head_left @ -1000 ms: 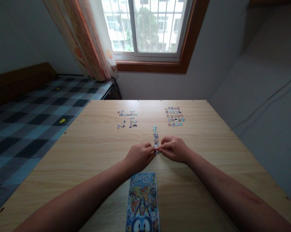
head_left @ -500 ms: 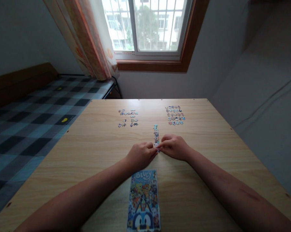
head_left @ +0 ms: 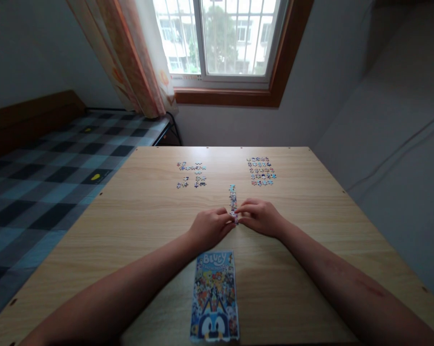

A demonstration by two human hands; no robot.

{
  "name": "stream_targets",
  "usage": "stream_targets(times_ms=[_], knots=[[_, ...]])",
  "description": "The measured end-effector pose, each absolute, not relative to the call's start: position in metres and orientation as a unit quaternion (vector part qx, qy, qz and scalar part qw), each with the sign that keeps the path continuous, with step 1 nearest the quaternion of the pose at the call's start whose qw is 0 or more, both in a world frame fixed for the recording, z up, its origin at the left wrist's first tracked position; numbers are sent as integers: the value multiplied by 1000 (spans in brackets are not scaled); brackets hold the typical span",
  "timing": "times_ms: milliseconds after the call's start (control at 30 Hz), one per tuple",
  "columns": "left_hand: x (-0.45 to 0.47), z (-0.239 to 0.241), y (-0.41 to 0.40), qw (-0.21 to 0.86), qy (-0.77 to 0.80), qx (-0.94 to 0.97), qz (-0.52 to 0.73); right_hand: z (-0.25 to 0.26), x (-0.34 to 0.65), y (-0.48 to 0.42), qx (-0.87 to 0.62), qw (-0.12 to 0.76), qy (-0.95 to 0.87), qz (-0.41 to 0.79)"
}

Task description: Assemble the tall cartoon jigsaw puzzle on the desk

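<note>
left hand (head_left: 210,227) and right hand (head_left: 260,217): my fingertips pinch strip (head_left: 233,198) near end | barely moved since a second ago | join still unfinished

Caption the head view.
Left hand and right hand pinch the near end of a narrow multicoloured jigsaw strip on a pale wooden table.

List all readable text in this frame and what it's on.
"BLUEY": top of the picture card on the table.
Smaller line under it: too blurred to read.
Puzzle strip and loose pieces: too small to read.
</note>
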State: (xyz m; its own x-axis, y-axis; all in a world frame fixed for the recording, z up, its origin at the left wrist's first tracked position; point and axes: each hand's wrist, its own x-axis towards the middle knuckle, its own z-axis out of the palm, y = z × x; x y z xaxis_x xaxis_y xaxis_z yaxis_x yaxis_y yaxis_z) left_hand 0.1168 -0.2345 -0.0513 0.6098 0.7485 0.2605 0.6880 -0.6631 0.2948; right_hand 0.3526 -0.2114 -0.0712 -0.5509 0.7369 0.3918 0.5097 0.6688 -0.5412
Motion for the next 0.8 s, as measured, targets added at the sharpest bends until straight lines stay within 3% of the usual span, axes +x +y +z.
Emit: stream_targets(times_ms=[467,800], knots=[[106,-52,-222,108,424,880,183,-70,353,-212,-351,322,-857,199],[113,-54,-215,121,443,862,212,-67,354,-211,-378,323,-856,143]])
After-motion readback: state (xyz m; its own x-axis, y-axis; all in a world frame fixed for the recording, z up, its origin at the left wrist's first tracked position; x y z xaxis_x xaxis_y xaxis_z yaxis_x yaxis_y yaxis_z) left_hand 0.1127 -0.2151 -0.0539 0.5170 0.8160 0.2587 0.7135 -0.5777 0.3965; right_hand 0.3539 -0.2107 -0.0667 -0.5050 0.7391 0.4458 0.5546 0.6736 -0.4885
